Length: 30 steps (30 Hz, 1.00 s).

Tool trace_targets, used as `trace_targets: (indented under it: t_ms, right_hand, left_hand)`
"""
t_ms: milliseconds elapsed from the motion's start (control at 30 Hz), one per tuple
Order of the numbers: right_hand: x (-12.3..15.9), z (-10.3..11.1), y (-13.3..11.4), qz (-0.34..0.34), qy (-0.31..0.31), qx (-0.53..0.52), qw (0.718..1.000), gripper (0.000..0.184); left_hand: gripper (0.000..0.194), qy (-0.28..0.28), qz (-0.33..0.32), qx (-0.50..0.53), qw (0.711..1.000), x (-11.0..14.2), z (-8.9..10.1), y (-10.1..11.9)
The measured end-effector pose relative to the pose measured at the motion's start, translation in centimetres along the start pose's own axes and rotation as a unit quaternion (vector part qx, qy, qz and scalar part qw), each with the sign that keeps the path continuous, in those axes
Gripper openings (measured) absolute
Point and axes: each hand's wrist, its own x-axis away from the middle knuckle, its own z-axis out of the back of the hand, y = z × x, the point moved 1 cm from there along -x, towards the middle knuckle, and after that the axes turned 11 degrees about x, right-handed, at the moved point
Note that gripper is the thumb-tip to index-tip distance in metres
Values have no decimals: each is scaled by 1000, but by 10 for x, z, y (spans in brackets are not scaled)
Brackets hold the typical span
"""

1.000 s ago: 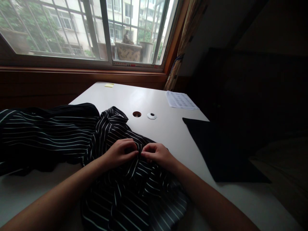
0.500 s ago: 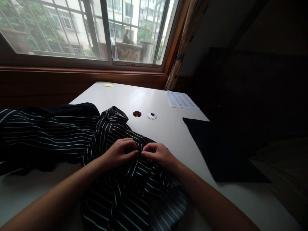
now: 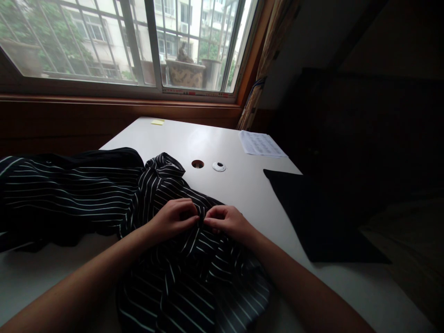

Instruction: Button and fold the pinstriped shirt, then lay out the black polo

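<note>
A black shirt with thin white stripes lies rumpled across the table, its collar toward the window and one part spread out to the left. Over its middle, my left hand pinches the striped cloth between thumb and forefinger. Facing it, a finger's width apart, my right hand pinches the same stretch of cloth. Whether a button sits between the fingertips is too small to make out. Both forearms reach in over the shirt from below.
The white table has a round cable hole with a loose white cap beside it. Printed papers and a dark mat lie at the right. A yellow sticky note is near the far edge, below the barred window.
</note>
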Motion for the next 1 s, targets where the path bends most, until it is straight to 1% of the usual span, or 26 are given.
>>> trace_targets:
  t_ms: [200,433,767,867,1000]
  right_hand:
    - [1,1,-2,1,3,9,1000,29]
    - [2,1,-3,14,5,14,1000,26]
    - [1,0,-3,18,7,2,1000,27]
    - [0,-1,0,21,6,-17,1000,27]
    - [-2,-2,4,24,15,-55,998,28]
  left_hand:
    - [13,4,-4,-5,1000,1,0,0]
    - [13,10,6,-7,1000,0,-2,-4]
    - [16,1,10,10,1000,0,-3,-6]
    - [16,2,14,22,1000,0,-2,-6]
    - [19,-3,35,37,999,-1,-1,-7]
